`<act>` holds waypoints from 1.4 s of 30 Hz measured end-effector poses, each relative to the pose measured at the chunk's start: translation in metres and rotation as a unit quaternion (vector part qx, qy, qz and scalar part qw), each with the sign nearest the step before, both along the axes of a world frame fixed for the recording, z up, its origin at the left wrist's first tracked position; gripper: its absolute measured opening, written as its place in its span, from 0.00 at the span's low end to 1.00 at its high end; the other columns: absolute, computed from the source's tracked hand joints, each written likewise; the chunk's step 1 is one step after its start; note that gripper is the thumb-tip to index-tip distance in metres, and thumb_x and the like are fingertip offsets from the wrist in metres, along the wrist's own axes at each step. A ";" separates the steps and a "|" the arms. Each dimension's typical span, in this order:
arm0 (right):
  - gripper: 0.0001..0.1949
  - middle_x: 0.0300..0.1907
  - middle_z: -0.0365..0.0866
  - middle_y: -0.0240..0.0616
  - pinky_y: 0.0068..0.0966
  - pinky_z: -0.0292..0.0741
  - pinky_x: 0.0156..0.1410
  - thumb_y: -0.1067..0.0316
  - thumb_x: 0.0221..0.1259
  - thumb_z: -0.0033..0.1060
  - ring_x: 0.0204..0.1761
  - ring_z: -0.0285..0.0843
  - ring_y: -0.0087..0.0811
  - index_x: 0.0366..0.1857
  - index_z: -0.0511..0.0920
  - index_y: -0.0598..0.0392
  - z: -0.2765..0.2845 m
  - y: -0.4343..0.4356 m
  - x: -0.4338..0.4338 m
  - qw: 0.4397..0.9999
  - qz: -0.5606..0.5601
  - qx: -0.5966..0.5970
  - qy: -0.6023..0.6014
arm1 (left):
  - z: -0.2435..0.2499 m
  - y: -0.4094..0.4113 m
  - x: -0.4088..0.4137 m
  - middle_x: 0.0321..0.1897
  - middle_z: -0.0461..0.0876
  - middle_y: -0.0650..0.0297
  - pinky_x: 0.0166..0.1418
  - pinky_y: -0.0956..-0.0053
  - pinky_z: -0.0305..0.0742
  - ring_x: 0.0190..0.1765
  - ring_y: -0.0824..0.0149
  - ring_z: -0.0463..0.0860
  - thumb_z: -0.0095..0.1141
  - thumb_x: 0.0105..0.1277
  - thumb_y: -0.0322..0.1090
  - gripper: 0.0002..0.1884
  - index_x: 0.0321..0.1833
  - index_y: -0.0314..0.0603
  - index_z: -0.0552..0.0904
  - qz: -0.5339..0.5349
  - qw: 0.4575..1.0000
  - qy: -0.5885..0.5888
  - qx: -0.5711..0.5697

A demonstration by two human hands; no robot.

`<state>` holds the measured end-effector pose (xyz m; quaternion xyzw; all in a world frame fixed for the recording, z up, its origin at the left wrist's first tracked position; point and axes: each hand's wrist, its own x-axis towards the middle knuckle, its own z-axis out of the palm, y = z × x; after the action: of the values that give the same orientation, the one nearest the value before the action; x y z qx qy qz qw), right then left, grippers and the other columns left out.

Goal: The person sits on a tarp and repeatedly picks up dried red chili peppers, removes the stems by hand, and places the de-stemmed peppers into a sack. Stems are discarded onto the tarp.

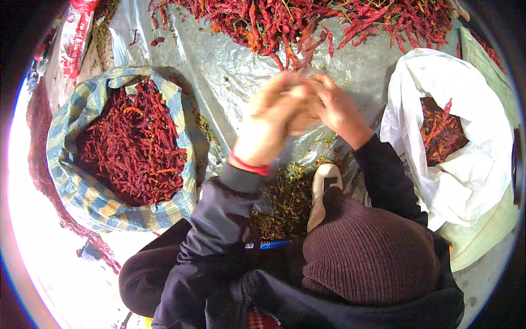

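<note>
My left hand (273,117), blurred by motion and with a red cord at the wrist, is close in front of my right hand (333,107) over the plastic sheet. Blurred dried red chilies stick up past the fingertips, but which hand grips them is not clear. Just beyond lies a large heap of dried red chilies (263,20). To the left, a blue and cream checked woven sack (189,144) holds many dried chilies (135,144). At the right, a white sack (485,144) with rolled edges contains darker dried chilies (441,131).
A transparent plastic sheet (213,70) covers the ground. Chili stems and debris (283,205) lie near a light shoe (326,177). A head in a brown ribbed knit cap (370,251) fills the lower right. A green sack (476,242) stands by the white one.
</note>
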<state>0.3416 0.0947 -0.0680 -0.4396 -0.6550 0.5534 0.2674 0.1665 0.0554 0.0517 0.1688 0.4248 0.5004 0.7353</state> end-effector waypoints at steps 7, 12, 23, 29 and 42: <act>0.05 0.39 0.79 0.42 0.35 0.75 0.43 0.70 0.60 0.61 0.39 0.79 0.46 0.38 0.81 0.54 -0.008 -0.001 -0.009 0.960 0.038 0.174 -0.215 | 0.067 0.022 0.156 0.50 0.78 0.44 0.54 0.61 0.77 0.47 0.42 0.81 0.50 0.49 0.17 0.24 0.53 0.26 0.75 -0.192 0.866 0.254 0.385; 0.07 0.32 0.83 0.36 0.29 0.74 0.38 0.68 0.62 0.62 0.31 0.78 0.30 0.39 0.80 0.59 -0.058 0.002 0.035 0.994 -0.037 -0.100 0.037 | 0.016 0.003 0.107 0.44 0.74 0.54 0.49 0.69 0.72 0.43 0.57 0.77 0.47 0.57 0.22 0.21 0.56 0.29 0.73 0.003 0.866 0.322 0.382; 0.12 0.29 0.83 0.35 0.13 0.61 0.23 0.58 0.71 0.55 0.18 0.64 0.13 0.42 0.79 0.56 0.103 -0.007 -0.003 0.864 0.044 -0.444 0.235 | -0.020 -0.012 -0.002 0.24 0.73 0.74 0.27 0.84 0.55 0.23 0.83 0.61 0.52 0.74 0.39 0.13 0.48 0.34 0.81 0.032 0.994 0.090 0.049; 0.11 0.30 0.83 0.33 0.16 0.69 0.28 0.59 0.68 0.59 0.23 0.74 0.16 0.36 0.80 0.57 0.102 -0.010 -0.003 0.896 0.057 -0.398 0.187 | -0.016 -0.014 -0.007 0.25 0.73 0.75 0.28 0.84 0.56 0.25 0.83 0.63 0.53 0.73 0.37 0.11 0.46 0.36 0.81 0.065 0.982 0.165 0.071; 0.07 0.30 0.79 0.28 0.12 0.67 0.33 0.68 0.65 0.59 0.28 0.72 0.14 0.42 0.81 0.57 0.082 0.013 0.013 0.955 -0.060 -0.237 0.169 | 0.017 -0.012 -0.004 0.33 0.80 0.61 0.42 0.77 0.71 0.36 0.73 0.77 0.57 0.68 0.25 0.02 0.39 0.35 0.77 0.274 0.836 0.426 0.210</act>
<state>0.3549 0.1081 0.0142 -0.4291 -0.4228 0.7416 0.2952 0.1627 0.0433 0.0690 0.3923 0.6096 0.6374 0.2610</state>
